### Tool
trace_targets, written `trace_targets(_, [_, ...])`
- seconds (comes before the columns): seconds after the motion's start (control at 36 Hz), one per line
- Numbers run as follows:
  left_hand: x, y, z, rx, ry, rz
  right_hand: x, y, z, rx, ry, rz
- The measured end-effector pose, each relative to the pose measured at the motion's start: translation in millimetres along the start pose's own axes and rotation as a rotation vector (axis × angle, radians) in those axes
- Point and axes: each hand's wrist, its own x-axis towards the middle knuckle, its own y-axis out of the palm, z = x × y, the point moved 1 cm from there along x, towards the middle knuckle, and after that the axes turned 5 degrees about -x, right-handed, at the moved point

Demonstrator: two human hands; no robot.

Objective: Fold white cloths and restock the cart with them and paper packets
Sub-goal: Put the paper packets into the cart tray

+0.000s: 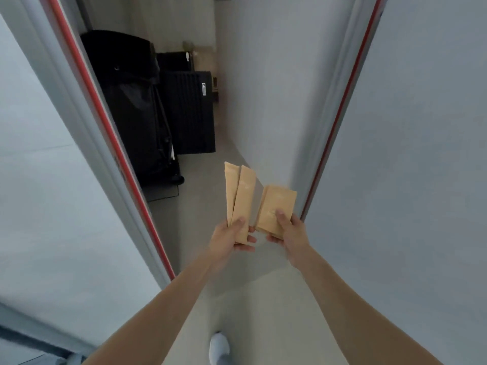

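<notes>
**Packets held loosely on the way to the cart**

Nearest, a white shoe (219,347) shows at the bottom edge, on the pale floor (200,233), with both bare arms reaching forward above it.

The left hand (232,237) pinches two long paper packets (241,198) by their lower ends, thumb on top and fingers curled beneath; they fan apart at the top. Just right of them the right hand (288,233) grips a shorter, wider stack (276,206) the same way. The two bundles are close but apart.

The likeliest slip is here: each bundle is held only at one end, so a packet could slide out and drop, especially from the splayed left pair.

Beyond the packets and to their left, past a red-edged door frame (105,122), stands a black cart (131,109) with a dark ribbed box (189,111) beside it. The passage is narrow, so an elbow could catch the frame. No white cloths are in view, and whether the cart has free room cannot be told.
</notes>
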Motion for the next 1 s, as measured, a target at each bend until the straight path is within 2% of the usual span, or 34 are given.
trace_targets(0.28, [203, -25, -96, -0.037, 0.008, -0.010, 192, 74, 72, -0.061, -0.038, -0.062])
trace_targets(0.47, [314, -34, -154, -0.031, 0.027, -0.025, 303, 107, 116, -0.104, -0.054, -0.054])
trace_targets(0.78, [491, -36, -200, 0.001, 0.066, -0.058, 489, 146, 155, -0.090, -0.070, 0.114])
trace_targets(1.0, [632, -21, -256, 0.003, 0.129, -0.163, 644, 182, 213, -0.168, -0.104, 0.225])
